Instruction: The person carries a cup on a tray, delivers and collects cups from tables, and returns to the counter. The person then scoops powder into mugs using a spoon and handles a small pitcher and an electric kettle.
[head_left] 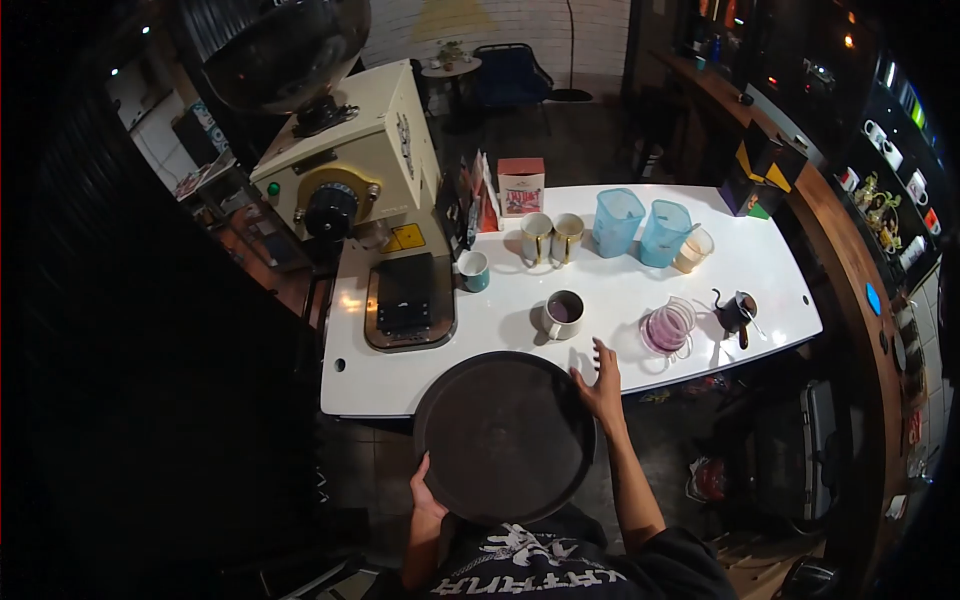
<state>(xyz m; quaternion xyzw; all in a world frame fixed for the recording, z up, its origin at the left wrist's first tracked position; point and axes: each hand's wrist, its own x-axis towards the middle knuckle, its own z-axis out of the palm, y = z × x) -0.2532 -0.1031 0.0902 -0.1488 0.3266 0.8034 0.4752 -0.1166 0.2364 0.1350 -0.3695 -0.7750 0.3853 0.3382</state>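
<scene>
A round black tray is held level over the table's front edge. My left hand grips its left rim, with the fingers partly hidden underneath. Beside the right rim, my right hand has its fingers apart and holds nothing. Just beyond the tray stands a white mug with dark liquid inside. To its right is a pinkish glass dripper or server, and past that a small dark pot.
A large cream grinder occupies the left of the white table. Farther back are a teal-and-white cup, two mugs with gold handles, two blue pitchers, a red-and-white box and a black box.
</scene>
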